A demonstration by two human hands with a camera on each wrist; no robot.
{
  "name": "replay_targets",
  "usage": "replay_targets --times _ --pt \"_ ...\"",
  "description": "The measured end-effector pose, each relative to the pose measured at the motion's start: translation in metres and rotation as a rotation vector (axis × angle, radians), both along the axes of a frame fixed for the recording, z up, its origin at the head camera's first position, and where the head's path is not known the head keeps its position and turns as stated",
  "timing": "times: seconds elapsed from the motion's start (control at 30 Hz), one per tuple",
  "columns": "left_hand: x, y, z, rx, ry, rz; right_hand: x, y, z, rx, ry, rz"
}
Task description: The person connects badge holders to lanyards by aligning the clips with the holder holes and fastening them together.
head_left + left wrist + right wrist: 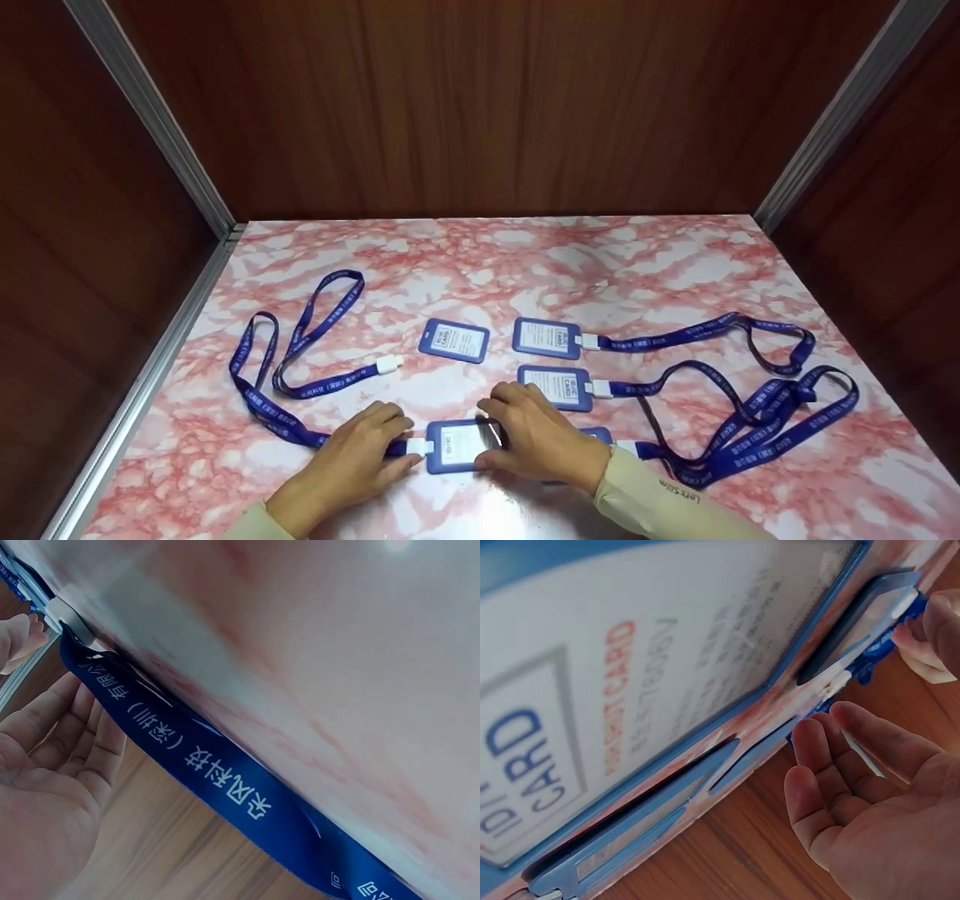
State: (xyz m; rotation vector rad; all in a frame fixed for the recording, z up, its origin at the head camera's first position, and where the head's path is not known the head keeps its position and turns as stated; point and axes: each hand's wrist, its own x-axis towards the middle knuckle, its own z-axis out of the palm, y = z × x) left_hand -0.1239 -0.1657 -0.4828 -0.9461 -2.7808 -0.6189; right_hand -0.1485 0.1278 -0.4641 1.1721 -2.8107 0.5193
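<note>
In the head view, my left hand point(364, 450) holds a blue lanyard point(281, 424) near its white clip point(417, 448). The left wrist view shows the printed lanyard strap point(217, 772) running past my fingers point(64, 731). The clip meets the short edge of a blue-framed ID badge holder point(456, 448) lying at the front. My right hand point(529, 435) grips that holder's right end, thumb at the lower edge and fingers at the upper edge. Its right end is hidden under the hand.
A loose badge holder point(454, 341) lies behind, beside another lanyard's free clip point(388, 364). To the right are holders attached to lanyards: one at the back point(546, 337), one in the middle point(559, 388), one partly under my right forearm point(598, 433). Wooden walls point(480, 112) enclose the marbled table point(600, 277).
</note>
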Motion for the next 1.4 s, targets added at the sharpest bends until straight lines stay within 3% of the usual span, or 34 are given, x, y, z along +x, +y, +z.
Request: replay_targets --times 0.6,1.0,1.4 --pt "0.005 -0.004 0.005 0.01 0.055 0.05 -0.002 0.001 0.001 0.009 -0.008 -0.026" --pt "0.007 -0.007 0.007 -0.013 0.049 0.074 -0.013 -0.001 0.004 -0.021 0.05 -0.015" --pt "0.003 -0.014 0.007 -0.012 0.091 0.091 -0.021 -0.006 0.004 -0.025 0.104 -0.009"
